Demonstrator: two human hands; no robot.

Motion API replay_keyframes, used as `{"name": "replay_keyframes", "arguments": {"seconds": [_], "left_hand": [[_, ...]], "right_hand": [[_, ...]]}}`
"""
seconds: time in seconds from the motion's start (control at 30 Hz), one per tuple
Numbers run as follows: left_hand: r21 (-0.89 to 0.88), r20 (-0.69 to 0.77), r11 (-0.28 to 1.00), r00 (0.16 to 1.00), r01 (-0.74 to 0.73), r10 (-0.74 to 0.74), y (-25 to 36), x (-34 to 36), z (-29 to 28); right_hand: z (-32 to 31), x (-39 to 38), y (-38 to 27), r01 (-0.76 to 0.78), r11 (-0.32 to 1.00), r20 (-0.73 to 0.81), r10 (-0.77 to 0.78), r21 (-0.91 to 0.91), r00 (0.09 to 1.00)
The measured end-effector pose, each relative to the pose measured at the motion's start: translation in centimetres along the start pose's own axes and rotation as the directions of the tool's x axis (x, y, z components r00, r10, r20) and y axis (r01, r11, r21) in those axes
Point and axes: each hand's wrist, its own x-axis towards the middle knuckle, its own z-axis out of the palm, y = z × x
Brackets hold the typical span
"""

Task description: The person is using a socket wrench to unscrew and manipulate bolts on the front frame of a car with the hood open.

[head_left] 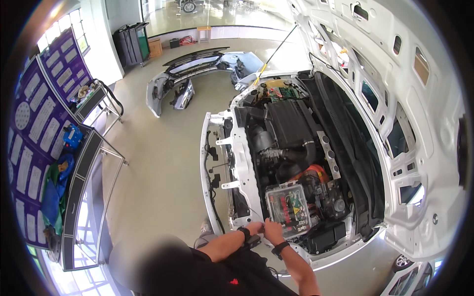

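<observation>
At the near front corner of the open engine bay, my left hand (254,228) and my right hand (273,229) are close together. The fingers of both are closed at the tips, and what is pinched between them is too small to make out. Dark bands circle both wrists. Just beyond my right hand stands a box with a clear cover (288,209), showing green circuit boards, red parts and a yellow warning triangle. To the left of my hands runs the white front crossmember (242,167) of the car.
A propped white hood (395,98) rises on the right, held by a yellow-and-black rod (261,69). A removed bumper (158,93) lies on the floor beyond. Tables with a blue case (72,136) and purple panels line the left. A blurred dark rounded shape fills the lower left.
</observation>
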Motion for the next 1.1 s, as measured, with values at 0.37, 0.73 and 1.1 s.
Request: {"name": "replay_keyframes", "arguments": {"seconds": [0.37,0.73,1.1], "left_hand": [[-0.375,-0.010,0.884,0.952,0.280,-0.306,-6.8,5.8,-3.7],[-0.054,0.004,0.998,1.000,0.029,-0.029,-7.8,6.0,-4.9],[-0.378,0.107,0.865,0.943,0.331,-0.314,-2.0,1.2,-2.3]], "right_hand": [[0.6,-1.2,-2.0,-0.009,0.986,0.155,-0.017,0.169,0.988],[0.0,-0.7,-1.9,-0.334,0.741,0.315,0.173,0.583,0.933],[1.3,0.8,-0.9,-0.222,0.918,0.256,0.140,0.328,0.957]]}}
